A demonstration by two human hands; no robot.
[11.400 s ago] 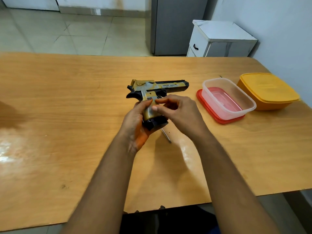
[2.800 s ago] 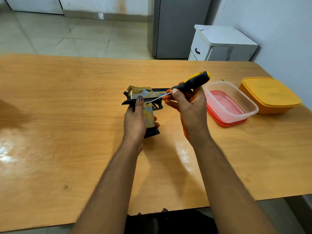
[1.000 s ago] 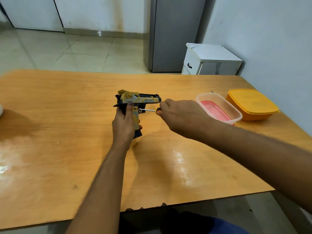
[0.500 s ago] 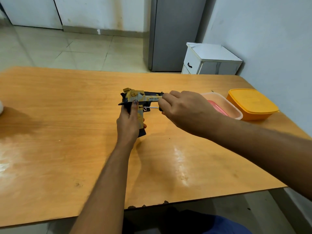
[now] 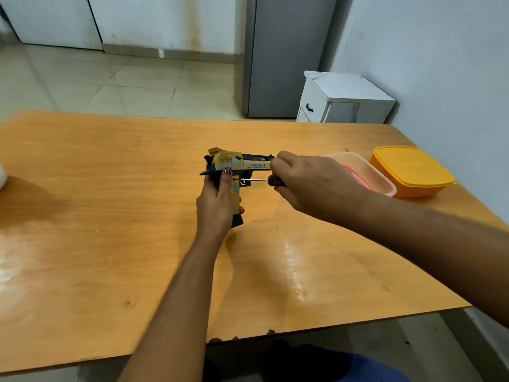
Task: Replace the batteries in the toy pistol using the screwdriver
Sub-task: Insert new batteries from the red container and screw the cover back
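Observation:
A gold and black toy pistol (image 5: 239, 162) stands upright at the middle of the wooden table (image 5: 110, 216), its barrel pointing right. My left hand (image 5: 217, 202) grips its handle, thumb lying up along the side. My right hand (image 5: 311, 180) is wrapped round the handle of the screwdriver (image 5: 257, 179). The thin metal shaft runs level to the left, and its tip touches the side of the pistol's handle just below the trigger. Most of the screwdriver's handle is hidden in my fist.
A clear plastic box (image 5: 369, 175) on a red lid sits right of my right hand, with a yellow lidded box (image 5: 410, 169) beyond it near the wall. A white object (image 5: 2, 176) shows at the table's left edge. A white cabinet (image 5: 344, 97) stands behind the table.
Over the last second my right hand stayed at the pistol with the screwdriver tip on the handle's side. Earlier it had lifted the screwdriver from the table. My left hand's grip is unchanged.

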